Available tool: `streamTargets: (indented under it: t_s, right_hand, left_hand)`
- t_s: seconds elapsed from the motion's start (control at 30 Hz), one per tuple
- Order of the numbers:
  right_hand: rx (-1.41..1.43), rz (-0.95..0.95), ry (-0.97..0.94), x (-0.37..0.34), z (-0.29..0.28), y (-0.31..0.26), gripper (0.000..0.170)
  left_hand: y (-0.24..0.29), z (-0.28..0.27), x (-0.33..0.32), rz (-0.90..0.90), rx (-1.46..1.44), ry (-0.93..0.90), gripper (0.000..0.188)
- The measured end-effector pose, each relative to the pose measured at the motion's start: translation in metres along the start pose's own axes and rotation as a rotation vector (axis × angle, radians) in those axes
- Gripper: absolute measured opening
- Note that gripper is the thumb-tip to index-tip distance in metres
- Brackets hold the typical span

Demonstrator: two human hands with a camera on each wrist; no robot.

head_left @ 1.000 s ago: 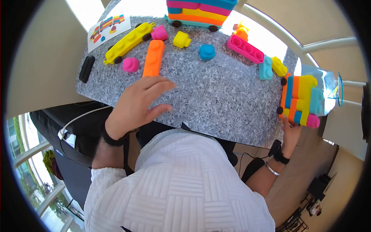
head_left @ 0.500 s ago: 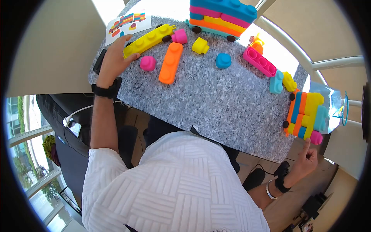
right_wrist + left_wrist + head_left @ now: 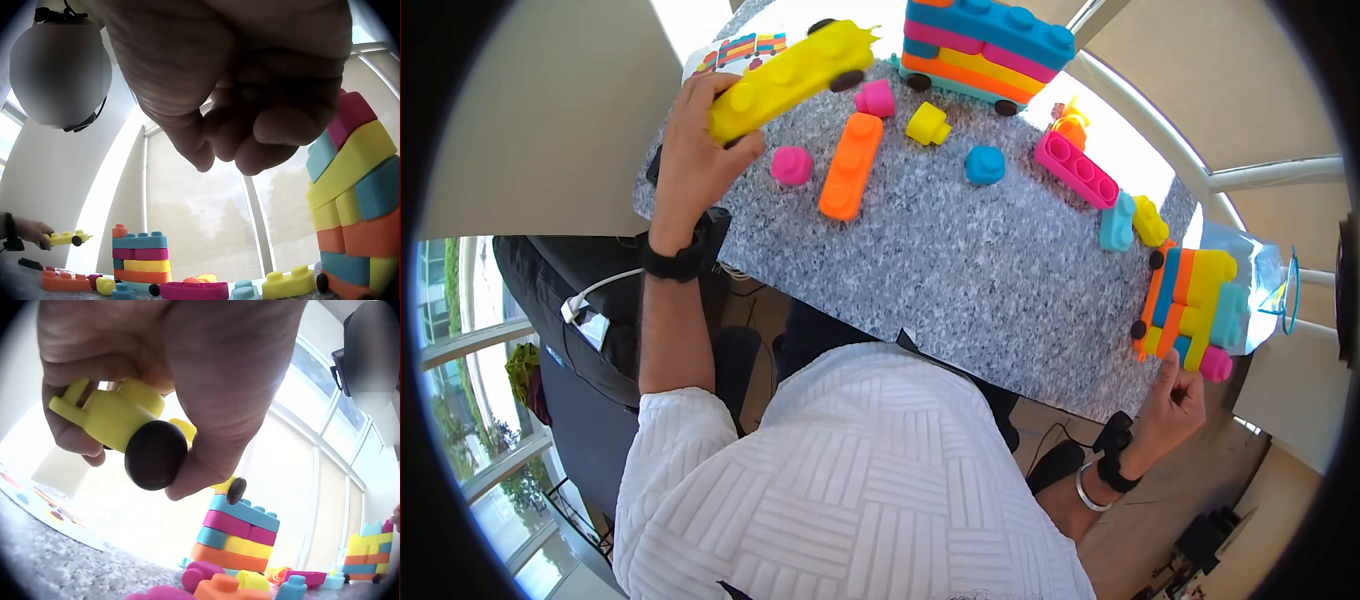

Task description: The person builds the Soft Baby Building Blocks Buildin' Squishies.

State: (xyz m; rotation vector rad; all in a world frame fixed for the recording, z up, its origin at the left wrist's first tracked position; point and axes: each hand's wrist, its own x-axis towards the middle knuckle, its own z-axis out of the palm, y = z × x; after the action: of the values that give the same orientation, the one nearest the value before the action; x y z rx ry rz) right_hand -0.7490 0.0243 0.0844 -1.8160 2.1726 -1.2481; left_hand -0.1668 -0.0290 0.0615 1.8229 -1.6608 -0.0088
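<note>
In the head view my left hand (image 3: 698, 160) grips one end of the yellow wheeled base (image 3: 795, 78), held tilted above the table's far left. The left wrist view shows thumb and fingers pinching the yellow base (image 3: 119, 419) beside a dark wheel. At the table's right edge my right hand (image 3: 1172, 415) hangs with loosely curled fingers beside the multicoloured wheeled stack (image 3: 1190, 300); whether a fingertip touches it, I cannot tell. The right wrist view shows nothing between the fingers of that hand (image 3: 250, 119).
An orange block (image 3: 851, 167), pink blocks (image 3: 791, 165), a yellow block (image 3: 928, 124) and a blue block (image 3: 985, 164) lie on the granite table (image 3: 960, 260). A taller wheeled stack (image 3: 990, 55) stands at the back. A long pink block (image 3: 1077, 170) lies right of centre.
My left hand moved from near the orange block to the yellow base, took hold of it and raised it. My right hand shifted slightly about the stack at the right edge.
</note>
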Motion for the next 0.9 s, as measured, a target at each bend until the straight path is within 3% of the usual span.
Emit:
streamTargets:
  t_s: [0.03, 0.1, 0.23, 0.33, 0.43, 0.57, 0.7, 0.73, 0.8, 0.9]
  right_hand:
    - [-0.005, -0.020, -0.009, 0.000, 0.002, -0.003, 0.050]
    - [0.007, -0.058, -0.033, 0.000, 0.007, -0.009, 0.049]
    - [0.073, -0.188, -0.122, -0.001, 0.019, -0.026, 0.047]
    - [0.089, -0.238, -0.174, -0.003, 0.023, -0.037, 0.046]
    - [0.087, -0.274, -0.211, -0.004, 0.024, -0.033, 0.045]
    - [0.107, -0.273, -0.208, -0.003, 0.025, -0.028, 0.044]
    - [0.082, -0.288, -0.221, -0.005, 0.026, -0.029, 0.043]
    - [0.087, -0.299, -0.241, -0.005, 0.027, -0.030, 0.042]
    - [0.109, -0.314, -0.248, -0.005, 0.031, -0.029, 0.042]
    - [0.128, -0.351, -0.286, -0.007, 0.034, -0.030, 0.041]
  left_hand:
    - [0.016, -0.001, -0.001, 0.110, -0.097, 0.002, 0.058]
    - [0.052, 0.005, -0.008, 0.221, -0.224, -0.211, 0.058]
    - [0.105, 0.045, -0.042, 0.262, -0.408, -0.653, 0.062]
    - [0.115, 0.076, -0.067, 0.357, -0.377, -0.724, 0.060]
    - [0.118, 0.084, -0.078, 0.318, -0.347, -0.799, 0.060]
    - [0.111, 0.063, -0.063, 0.334, -0.459, -0.818, 0.060]
    - [0.079, 0.030, -0.031, 0.241, -0.230, -0.511, 0.056]
    - [0.067, 0.027, -0.027, 0.246, -0.229, -0.512, 0.056]
    - [0.043, 0.024, -0.024, 0.195, 0.056, -0.353, 0.055]
    - [0.021, 0.031, -0.032, 0.180, 0.108, -0.460, 0.054]
